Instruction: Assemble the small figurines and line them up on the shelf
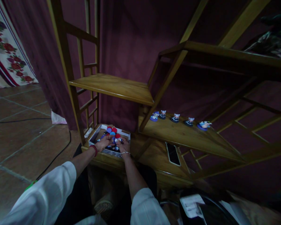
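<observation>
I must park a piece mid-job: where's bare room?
Bare: the small shelf left of the slanted post; the strip before the figurines; the board between box and phone. Crowded: inside the box, with left hand and right hand among pieces.

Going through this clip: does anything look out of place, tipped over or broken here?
Nothing clearly looks spilled or broken. The untidiest spot is the box under the hands, where small colourful pieces lie jumbled together, unlike the five figurines standing upright on the shelf.
</observation>
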A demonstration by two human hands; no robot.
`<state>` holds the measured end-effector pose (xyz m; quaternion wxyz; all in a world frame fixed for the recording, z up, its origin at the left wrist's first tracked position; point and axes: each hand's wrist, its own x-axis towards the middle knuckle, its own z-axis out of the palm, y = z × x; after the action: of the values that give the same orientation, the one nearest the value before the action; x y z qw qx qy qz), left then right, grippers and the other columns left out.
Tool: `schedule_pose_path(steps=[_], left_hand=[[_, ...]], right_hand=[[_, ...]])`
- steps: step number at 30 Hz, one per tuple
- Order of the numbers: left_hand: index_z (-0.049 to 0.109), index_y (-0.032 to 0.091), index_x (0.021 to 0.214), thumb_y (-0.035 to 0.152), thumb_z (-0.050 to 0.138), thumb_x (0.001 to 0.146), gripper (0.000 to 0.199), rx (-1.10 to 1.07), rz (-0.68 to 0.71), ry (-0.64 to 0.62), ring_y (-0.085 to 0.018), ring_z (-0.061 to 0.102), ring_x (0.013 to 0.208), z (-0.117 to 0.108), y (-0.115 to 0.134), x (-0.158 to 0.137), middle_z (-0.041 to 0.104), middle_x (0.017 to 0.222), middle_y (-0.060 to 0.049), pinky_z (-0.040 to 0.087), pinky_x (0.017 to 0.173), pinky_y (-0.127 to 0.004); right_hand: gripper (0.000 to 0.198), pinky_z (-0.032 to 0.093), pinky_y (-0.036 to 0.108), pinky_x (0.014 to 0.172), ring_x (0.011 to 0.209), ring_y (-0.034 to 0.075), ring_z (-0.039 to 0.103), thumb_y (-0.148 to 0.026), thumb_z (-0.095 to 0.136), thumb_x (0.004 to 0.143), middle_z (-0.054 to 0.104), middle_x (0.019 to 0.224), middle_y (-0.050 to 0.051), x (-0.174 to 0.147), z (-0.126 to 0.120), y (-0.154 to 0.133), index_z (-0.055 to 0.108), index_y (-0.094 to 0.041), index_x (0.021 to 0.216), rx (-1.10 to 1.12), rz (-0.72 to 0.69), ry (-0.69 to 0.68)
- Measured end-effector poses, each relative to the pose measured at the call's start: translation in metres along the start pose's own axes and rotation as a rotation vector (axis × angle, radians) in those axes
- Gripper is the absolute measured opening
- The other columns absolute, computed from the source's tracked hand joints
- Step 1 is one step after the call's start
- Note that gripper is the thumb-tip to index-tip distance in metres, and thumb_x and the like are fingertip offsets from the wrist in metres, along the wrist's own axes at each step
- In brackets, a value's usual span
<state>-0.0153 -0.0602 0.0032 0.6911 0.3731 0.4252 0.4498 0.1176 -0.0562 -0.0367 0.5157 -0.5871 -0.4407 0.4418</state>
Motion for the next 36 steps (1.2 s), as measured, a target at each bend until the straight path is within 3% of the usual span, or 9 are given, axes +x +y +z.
schedule_pose_path(steps=[17, 26, 36], left_hand=[[0.062, 0.011, 0.085, 0.012, 0.068, 0.064, 0.022, 0.018, -0.042, -0.02, -0.019, 0.057, 0.092, 0.004, 0.012, -0.009, 0.063, 0.088, -0.007, 0.047, 0.084, -0.034], [0.062, 0.011, 0.088, 0.01, 0.063, 0.068, 0.02, 0.001, -0.072, -0.032, -0.019, 0.055, 0.095, 0.003, 0.013, -0.008, 0.061, 0.09, -0.007, 0.047, 0.084, -0.032], [0.062, 0.011, 0.088, 0.006, 0.063, 0.067, 0.022, -0.042, -0.087, -0.024, -0.019, 0.056, 0.095, 0.0, 0.011, -0.005, 0.061, 0.093, -0.007, 0.048, 0.085, -0.031]], right_hand=[[0.03, 0.049, 0.022, 0.055, 0.057, 0.012, 0.06, -0.034, 0.059, 0.062, 0.065, 0.068, -0.003, -0.003, -0.003, -0.004, 0.061, -0.021, 0.088, 0.002, -0.041, -0.007], [0.031, 0.049, 0.023, 0.058, 0.06, 0.012, 0.061, -0.038, 0.058, 0.062, 0.066, 0.073, -0.002, 0.002, -0.002, 0.003, 0.06, -0.02, 0.088, -0.025, -0.029, -0.002], [0.032, 0.05, 0.023, 0.057, 0.06, 0.014, 0.062, -0.037, 0.06, 0.061, 0.065, 0.068, -0.002, -0.001, -0.001, -0.003, 0.058, -0.019, 0.086, 0.099, 0.025, -0.001]])
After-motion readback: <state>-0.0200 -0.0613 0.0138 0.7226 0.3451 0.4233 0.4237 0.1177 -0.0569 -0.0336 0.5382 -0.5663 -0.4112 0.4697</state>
